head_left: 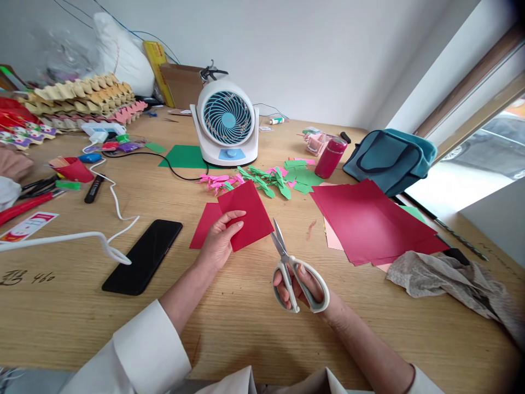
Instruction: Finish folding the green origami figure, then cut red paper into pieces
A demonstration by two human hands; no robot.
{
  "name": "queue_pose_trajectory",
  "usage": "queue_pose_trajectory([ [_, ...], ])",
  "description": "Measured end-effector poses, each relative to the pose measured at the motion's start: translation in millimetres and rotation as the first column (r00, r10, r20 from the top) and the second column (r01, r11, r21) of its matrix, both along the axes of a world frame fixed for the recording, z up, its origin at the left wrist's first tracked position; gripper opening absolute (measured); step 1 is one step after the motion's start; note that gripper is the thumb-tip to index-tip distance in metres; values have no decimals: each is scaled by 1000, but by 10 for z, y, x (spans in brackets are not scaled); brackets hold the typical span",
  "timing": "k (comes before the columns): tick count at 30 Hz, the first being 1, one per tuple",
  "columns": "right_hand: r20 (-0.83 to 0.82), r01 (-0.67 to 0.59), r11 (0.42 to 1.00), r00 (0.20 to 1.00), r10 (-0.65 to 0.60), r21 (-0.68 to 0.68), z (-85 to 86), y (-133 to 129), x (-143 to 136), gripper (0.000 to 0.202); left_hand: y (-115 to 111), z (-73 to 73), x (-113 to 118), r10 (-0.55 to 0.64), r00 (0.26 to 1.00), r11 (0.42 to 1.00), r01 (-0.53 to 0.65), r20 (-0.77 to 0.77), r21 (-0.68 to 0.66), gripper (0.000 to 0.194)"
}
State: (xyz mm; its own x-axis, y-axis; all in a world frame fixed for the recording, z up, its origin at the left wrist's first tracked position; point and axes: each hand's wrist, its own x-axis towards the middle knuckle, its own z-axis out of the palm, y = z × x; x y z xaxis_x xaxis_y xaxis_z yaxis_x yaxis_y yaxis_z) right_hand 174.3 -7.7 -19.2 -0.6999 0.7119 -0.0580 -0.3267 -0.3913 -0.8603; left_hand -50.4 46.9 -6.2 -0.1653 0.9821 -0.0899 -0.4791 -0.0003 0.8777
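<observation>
A rectangular piece of red paper (251,210) is pinched by its lower left side in my left hand (219,241), thumb on top. Beneath it, another red paper piece (204,225) lies on the table, partly hidden by the hand. My right hand (305,284) has its fingers through the grey-white handles of a pair of scissors (283,246). The blades are slightly apart, pointing up beside the held paper's lower right corner. Beyond the paper lie cut green paper leaves (266,179) and pink paper cutouts (219,181).
A white fan (228,123) stands behind the cutouts on green paper (184,156). Stacked red sheets (369,224), a red bottle (330,157), a teal bag (391,158) and a crumpled cloth (443,282) are at right. A black phone (143,257) and white cable (117,202) lie left.
</observation>
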Motion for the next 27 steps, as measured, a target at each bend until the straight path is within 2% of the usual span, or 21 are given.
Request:
queue_pose_trajectory([
  [4, -31, 37, 999, 999, -37, -3, -9, 18, 5, 54, -6, 27, -22, -50, 999, 998, 49, 22, 31, 25],
  [7, -33, 53, 999, 998, -54, -5, -1, 18, 2, 55, 2, 35, -45, -83, 996, 996, 82, 26, 30, 27],
  [13, -43, 67, 998, 997, -67, -8, -37, 17, -14, 57, 28, -18, -66, -16, 999, 1000, 17, -29, 19, 13],
  [16, -43, 68, 998, 997, -68, -10, -57, 22, -15, 56, 5, 1, -49, -34, 999, 999, 35, -15, 23, 20],
  [21, -21, 77, 997, 997, -78, -26, -32, 18, -24, 58, -29, 54, -20, -142, 989, 990, 140, 48, 35, 35],
  [27, -22, 98, 995, 995, -99, -24, 3, 2, -31, 58, 9, 10, -35, -46, 998, 998, 45, 34, 52, 25],
])
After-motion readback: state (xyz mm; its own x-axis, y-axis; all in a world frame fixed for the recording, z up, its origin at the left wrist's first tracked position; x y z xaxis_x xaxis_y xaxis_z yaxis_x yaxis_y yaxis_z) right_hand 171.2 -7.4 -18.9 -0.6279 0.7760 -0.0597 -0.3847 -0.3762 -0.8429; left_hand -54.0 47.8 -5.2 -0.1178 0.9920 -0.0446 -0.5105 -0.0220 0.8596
